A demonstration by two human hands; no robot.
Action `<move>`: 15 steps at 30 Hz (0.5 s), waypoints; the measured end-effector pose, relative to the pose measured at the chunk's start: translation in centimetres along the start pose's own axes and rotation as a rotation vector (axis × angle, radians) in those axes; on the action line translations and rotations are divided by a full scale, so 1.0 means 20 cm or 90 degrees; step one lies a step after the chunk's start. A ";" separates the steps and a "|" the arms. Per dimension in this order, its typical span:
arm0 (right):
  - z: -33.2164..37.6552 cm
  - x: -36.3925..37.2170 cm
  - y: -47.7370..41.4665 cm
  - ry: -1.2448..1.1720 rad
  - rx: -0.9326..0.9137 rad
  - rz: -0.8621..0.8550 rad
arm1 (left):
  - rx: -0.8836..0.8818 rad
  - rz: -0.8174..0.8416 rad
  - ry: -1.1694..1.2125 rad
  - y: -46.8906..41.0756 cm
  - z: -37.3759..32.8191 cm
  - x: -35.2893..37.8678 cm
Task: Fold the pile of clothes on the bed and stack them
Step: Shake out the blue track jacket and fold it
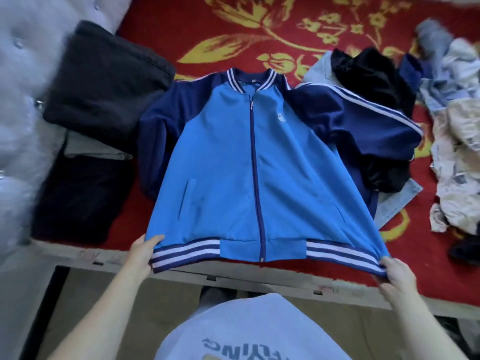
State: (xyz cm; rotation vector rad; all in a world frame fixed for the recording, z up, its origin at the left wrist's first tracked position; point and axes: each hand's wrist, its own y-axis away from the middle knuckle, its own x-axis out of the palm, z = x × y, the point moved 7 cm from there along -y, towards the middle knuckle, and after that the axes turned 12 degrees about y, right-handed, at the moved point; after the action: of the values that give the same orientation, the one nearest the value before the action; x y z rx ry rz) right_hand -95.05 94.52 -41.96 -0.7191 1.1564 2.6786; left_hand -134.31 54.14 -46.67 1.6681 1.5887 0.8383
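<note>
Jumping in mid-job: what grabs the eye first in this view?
A blue zip-up jacket lies spread front-up at the centre, its striped hem corners pinched by the left hand and right hand. Under it is a red bedspread with yellow flowers. Folded dark garments sit on the left, an unfolded pile on the right.

I hold blue zip jacket flat on red patterned bedcover, front up. My left hand and right hand pinch its striped hem corners. Folded dark garments left; unfolded pile right.
</note>
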 end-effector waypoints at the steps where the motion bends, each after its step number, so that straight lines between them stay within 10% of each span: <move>1: -0.03 -0.03 0.02 0.075 -0.022 -0.008 | -0.018 0.011 -0.014 0.01 0.04 -0.03; 15: -0.24 0.04 0.07 0.426 -0.051 -0.067 | 0.081 -0.083 -0.524 0.00 0.17 -0.03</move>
State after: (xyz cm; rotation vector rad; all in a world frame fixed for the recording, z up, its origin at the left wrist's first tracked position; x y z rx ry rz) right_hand -94.38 90.06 -44.25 -1.7210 1.0746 2.4629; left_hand -131.62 53.44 -48.53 1.6572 1.1490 -0.0515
